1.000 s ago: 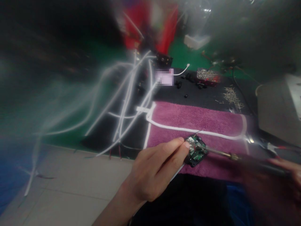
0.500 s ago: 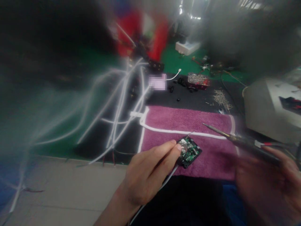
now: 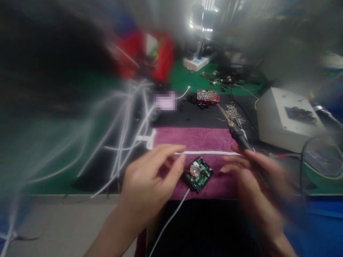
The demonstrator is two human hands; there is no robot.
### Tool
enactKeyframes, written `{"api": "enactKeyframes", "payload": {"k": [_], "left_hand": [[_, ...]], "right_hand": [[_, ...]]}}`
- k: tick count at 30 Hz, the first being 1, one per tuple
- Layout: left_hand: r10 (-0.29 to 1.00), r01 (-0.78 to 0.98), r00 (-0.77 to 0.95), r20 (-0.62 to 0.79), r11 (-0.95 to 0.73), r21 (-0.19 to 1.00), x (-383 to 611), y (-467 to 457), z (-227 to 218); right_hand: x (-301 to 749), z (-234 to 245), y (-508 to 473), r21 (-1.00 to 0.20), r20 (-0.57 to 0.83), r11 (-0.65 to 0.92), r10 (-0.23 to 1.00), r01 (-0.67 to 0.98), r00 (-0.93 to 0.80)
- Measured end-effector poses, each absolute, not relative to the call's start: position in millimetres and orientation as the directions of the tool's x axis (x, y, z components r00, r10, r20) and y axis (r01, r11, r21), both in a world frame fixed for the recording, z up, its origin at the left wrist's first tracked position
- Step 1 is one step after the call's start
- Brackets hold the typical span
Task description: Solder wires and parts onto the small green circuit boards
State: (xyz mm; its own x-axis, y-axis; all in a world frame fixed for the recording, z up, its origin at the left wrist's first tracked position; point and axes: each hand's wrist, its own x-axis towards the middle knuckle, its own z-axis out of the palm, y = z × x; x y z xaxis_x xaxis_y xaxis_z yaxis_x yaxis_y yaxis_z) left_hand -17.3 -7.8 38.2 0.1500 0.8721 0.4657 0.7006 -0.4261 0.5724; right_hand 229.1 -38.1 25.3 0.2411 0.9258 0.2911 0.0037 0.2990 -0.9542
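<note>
A green circuit board in a small black case (image 3: 199, 175) lies on a purple cloth (image 3: 195, 137), with a round silvery part and a red wire on its left side. From its lower edge a white cable (image 3: 171, 217) runs down toward me. Just left of the case is my left hand (image 3: 152, 178), thumb and fingers apart, holding nothing. My right hand (image 3: 254, 182), smeared by motion, grips a soldering iron (image 3: 238, 135) by its dark handle. The iron's tip points up and away, near a heap of small metal pins (image 3: 234, 113).
A red box full of metal bits (image 3: 207, 97) stands behind the cloth. To the right is a grey-white box-shaped unit (image 3: 278, 125). Several white cables (image 3: 124, 135) hang across the left side. A power strip (image 3: 197, 63) and a red container (image 3: 163, 60) are farther back.
My left hand has let go of the circuit board case and moved slightly left. The right hand with the soldering iron has come inward, its tip turned upward. The view has shifted right.
</note>
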Motion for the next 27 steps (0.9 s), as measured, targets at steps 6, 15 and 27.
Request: {"api": "enactKeyframes", "payload": {"k": [6, 15, 27], "left_hand": [[0.938, 0.466, 0.317, 0.141, -0.284, 0.838, 5.9, 27.8, 45.3], [0.970, 0.340, 0.179, 0.166, -0.220, 0.914, -5.7, 13.5, 36.5], [0.900, 0.564, 0.218, 0.377, -0.431, 0.704, -22.8, -18.6, 14.5]], "right_hand": [[215.5, 7.8, -33.9, -0.919, 0.336, 0.321, 0.941, 0.228, 0.029], [222.3, 6.6, -29.0, -0.706, 0.475, 0.483, 0.866, 0.518, -0.159], [224.2, 7.9, -34.2, -0.868, 0.366, 0.358, 0.930, 0.343, -0.045]]}}
